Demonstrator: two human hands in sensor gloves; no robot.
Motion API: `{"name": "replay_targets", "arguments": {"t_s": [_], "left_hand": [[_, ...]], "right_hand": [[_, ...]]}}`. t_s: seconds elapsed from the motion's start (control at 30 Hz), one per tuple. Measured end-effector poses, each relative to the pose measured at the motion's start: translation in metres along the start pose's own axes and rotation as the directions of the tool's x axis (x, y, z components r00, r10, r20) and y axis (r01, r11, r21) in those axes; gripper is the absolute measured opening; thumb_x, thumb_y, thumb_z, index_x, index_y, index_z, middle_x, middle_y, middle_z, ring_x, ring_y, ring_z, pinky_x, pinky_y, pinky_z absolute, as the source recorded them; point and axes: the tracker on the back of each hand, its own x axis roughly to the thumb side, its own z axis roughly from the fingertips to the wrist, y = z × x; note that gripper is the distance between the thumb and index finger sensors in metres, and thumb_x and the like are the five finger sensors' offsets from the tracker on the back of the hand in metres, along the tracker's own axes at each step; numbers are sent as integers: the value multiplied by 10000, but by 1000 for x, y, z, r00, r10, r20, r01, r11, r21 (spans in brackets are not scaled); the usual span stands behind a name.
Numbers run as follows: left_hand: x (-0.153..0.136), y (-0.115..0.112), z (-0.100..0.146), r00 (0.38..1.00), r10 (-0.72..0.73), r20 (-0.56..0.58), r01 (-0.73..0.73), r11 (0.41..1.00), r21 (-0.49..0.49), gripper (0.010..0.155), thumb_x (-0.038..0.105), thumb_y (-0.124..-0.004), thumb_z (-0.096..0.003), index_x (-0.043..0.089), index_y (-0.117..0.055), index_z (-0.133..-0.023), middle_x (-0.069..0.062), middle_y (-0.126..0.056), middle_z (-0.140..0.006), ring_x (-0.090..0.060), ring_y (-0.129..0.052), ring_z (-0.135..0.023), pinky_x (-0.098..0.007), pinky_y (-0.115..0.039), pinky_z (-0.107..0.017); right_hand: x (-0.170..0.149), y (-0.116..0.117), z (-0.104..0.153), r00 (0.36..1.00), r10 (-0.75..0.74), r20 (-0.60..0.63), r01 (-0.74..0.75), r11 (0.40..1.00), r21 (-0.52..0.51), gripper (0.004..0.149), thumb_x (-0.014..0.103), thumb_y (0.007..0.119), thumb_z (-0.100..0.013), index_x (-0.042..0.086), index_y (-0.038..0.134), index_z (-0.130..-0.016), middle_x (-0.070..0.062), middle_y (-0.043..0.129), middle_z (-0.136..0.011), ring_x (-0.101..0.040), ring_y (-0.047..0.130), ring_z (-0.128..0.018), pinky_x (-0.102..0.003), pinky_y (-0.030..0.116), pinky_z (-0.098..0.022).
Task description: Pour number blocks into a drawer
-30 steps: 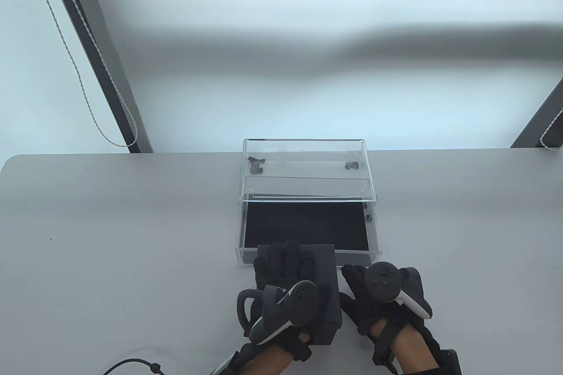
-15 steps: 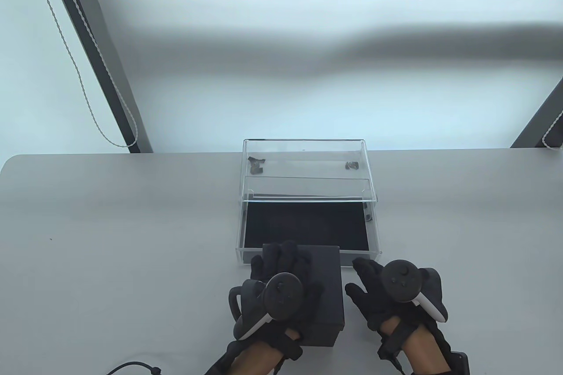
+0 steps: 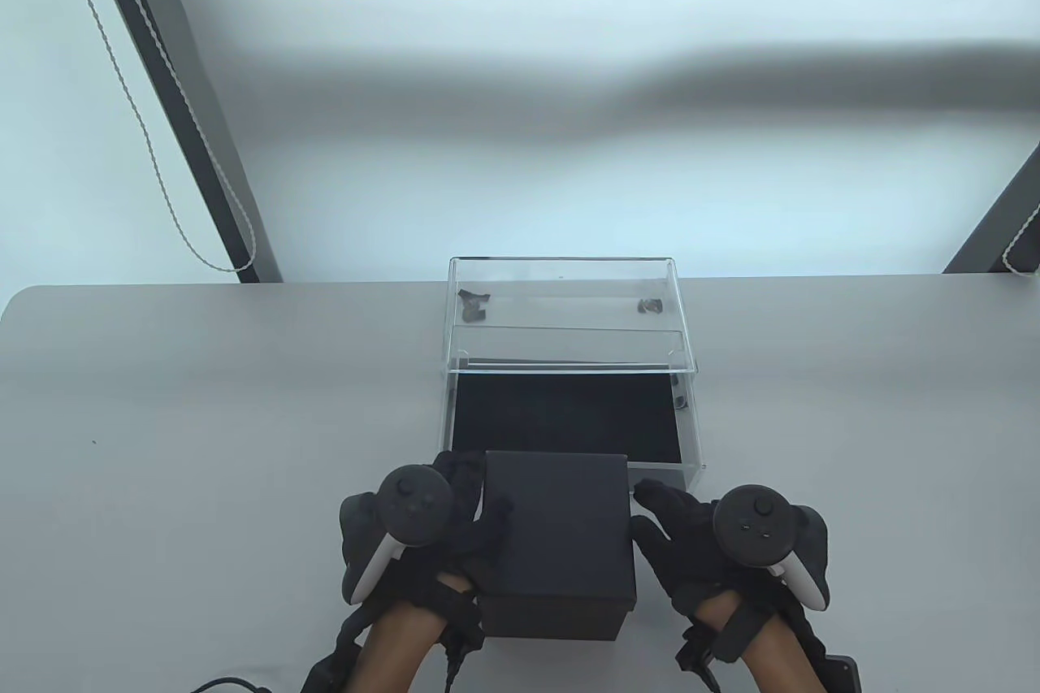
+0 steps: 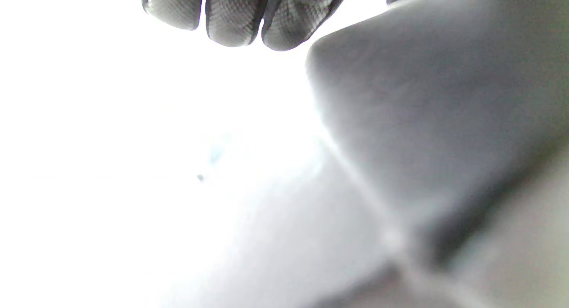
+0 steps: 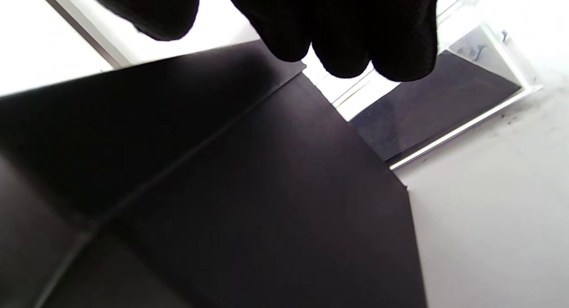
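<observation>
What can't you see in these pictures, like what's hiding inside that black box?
- Inside of the black box: table view, its closed lid hides any number blocks.
- Small dark bits in the clear case: table view, too small to name.
- Left hand grip: left wrist view is washed out and blurred.
- Right hand fingertips: right wrist view, cut off by the top edge; contact with the box unclear.

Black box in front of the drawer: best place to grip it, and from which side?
Grip the black box by its two upright side walls, one hand per side: left hand from the left, right hand from the right. Its top is flat and too broad for one hand; the drawer blocks the far side.
</observation>
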Motion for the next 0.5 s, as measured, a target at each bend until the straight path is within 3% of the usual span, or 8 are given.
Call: {"name": "replay_targets", "arguments": {"t_s": [0.1, 0.27, 0.5], "left_hand": [[-8, -4, -5, 997, 76, 8, -75, 994, -83, 836, 705, -564, -467, 184, -394, -1099, -167, -396, -1217, -465, -380, -1083, -699, -308, -735], [-14, -13, -7, 990, 138, 8, -136, 985, -108, 867, 731, -525, -457, 156, -390, -1092, -179, -412, -1211, -473, -394, -1077, -701, -325, -732], [-25, -31, -10, 925, 380, -20, -379, 912, -157, 907, 745, -516, -450, 127, -300, -1078, -196, -377, -1205, -489, -379, -1070, -708, -322, -725]], "right_hand": [[-3, 6, -2, 999, -26, -22, 26, 999, 25, 721, 583, 652, -446, 104, 588, -981, -208, 704, -993, -512, 752, -839, -762, 353, -641], [-11, 13, -4, 994, -99, -40, 102, 993, 59, 750, 598, 621, -451, 73, 566, -983, -231, 684, -992, -527, 742, -833, -762, 364, -639], [-21, 25, -7, 973, -227, -44, 230, 968, 98, 766, 568, 533, -470, 21, 457, -1000, -281, 576, -1015, -554, 685, -853, -778, 324, -636]]}}
